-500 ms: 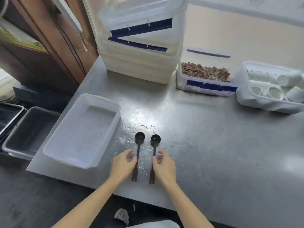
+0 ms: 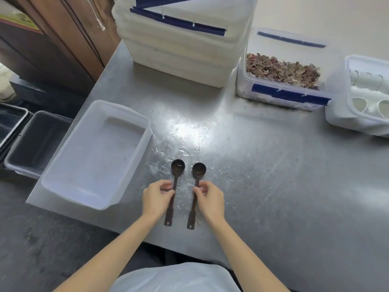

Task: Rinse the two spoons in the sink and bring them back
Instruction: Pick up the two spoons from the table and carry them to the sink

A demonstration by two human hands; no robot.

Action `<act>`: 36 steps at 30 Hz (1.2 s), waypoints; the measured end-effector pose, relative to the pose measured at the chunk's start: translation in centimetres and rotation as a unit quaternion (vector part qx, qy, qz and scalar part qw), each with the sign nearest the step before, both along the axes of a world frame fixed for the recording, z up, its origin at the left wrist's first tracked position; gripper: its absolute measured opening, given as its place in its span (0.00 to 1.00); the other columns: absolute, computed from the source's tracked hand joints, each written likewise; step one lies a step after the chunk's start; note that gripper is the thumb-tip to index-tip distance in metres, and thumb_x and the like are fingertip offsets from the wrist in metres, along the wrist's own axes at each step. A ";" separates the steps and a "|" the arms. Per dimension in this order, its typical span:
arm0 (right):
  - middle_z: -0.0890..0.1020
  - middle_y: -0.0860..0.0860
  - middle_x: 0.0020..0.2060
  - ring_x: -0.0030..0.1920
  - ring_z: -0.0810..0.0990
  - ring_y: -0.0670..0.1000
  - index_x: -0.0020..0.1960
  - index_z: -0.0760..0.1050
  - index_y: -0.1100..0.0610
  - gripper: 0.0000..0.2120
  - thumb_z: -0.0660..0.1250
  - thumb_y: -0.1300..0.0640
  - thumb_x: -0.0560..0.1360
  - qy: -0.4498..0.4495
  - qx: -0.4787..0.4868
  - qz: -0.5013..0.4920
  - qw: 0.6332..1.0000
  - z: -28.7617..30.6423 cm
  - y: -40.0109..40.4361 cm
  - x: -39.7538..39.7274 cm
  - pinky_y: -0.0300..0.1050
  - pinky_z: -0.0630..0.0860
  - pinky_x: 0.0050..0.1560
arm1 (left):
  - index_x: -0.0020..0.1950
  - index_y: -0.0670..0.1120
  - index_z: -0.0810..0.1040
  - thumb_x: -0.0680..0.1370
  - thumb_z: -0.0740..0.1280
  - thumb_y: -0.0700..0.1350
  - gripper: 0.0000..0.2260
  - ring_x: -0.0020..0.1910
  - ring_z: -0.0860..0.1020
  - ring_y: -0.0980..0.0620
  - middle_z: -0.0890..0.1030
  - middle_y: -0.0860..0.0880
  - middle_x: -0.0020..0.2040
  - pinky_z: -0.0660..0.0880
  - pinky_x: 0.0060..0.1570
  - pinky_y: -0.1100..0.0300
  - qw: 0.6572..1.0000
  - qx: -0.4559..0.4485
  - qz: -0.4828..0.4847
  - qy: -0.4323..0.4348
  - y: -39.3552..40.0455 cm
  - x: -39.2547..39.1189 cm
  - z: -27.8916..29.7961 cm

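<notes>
From the head camera we look down on a steel table (image 2: 263, 197) with both forearms reaching forward over its near edge. Two dark spoons lie side by side on the table, handles pointing back toward us and bowls pointing away. The left spoon (image 2: 177, 167) has its handle pinched by the left hand (image 2: 156, 197), whose fingers curl in around the shaft about midway along. The right spoon (image 2: 199, 170) is pinched the same way by the right hand (image 2: 210, 200), thumb and fingertips closed on the handle just below the bowl. The handle ends of both spoons show beyond the heels of the hands, near the table's front edge. We see water droplets (image 2: 183, 151) scattered on the steel around and beyond the spoon bowls.

Just left of the left hand sits a shallow translucent tray (image 2: 134, 161), reaching the table's left edge. At the back stands a stack of white tubs (image 2: 179, 57) with blue clips. To its right is a clear container (image 2: 282, 91) holding brownish dried pieces, and further right a white bin (image 2: 341, 114) with small white cups inside. Off the table on the left we see dark bins (image 2: 31, 144) lower down, and wooden panelling (image 2: 63, 39) behind them.
</notes>
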State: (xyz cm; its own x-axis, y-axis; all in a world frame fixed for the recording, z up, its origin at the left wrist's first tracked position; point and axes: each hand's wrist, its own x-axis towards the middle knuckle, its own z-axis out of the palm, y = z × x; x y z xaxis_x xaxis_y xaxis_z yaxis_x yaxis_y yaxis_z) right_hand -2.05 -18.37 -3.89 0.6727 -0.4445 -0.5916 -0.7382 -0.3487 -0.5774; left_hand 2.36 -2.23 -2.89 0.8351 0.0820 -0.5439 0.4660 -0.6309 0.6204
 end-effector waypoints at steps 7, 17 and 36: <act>0.85 0.44 0.43 0.43 0.82 0.39 0.57 0.84 0.54 0.09 0.72 0.54 0.78 -0.015 0.029 0.001 0.999 -0.2 -0.5 -0.5 0.44 0.80 0.53 | 0.52 0.46 0.87 0.72 0.76 0.39 0.09 0.41 0.84 0.56 0.87 0.51 0.42 0.81 0.55 0.56 0.999 -0.024 0.003 0.025 -0.2 0.6 -0.2; 0.88 0.47 0.49 0.50 0.87 0.47 0.59 0.84 0.55 0.09 0.70 0.58 0.80 -0.043 0.098 -0.038 0.994 0.1 -1.0 -2.2 0.53 0.82 0.60 | 0.51 0.47 0.86 0.74 0.75 0.37 0.08 0.49 0.85 0.50 0.87 0.49 0.46 0.81 0.58 0.50 0.985 -0.133 0.072 0.085 0.2 -0.5 -0.5; 0.89 0.49 0.48 0.51 0.88 0.50 0.56 0.84 0.51 0.07 0.69 0.58 0.81 -0.114 0.224 0.059 0.966 7.7 3.4 -2.7 0.51 0.86 0.54 | 0.50 0.55 0.87 0.77 0.72 0.38 0.12 0.50 0.85 0.59 0.88 0.56 0.50 0.81 0.43 0.67 0.919 -0.323 0.227 0.016 6.3 -7.9 7.5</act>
State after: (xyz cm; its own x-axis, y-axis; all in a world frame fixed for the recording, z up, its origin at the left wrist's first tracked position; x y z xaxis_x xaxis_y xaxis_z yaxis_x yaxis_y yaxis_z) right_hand -4.79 -14.93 3.79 0.8385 -0.0909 -0.5373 -0.5445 -0.0997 -0.8328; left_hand -5.59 4.09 4.64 0.7773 0.0701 -0.6252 0.6146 0.1280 0.7784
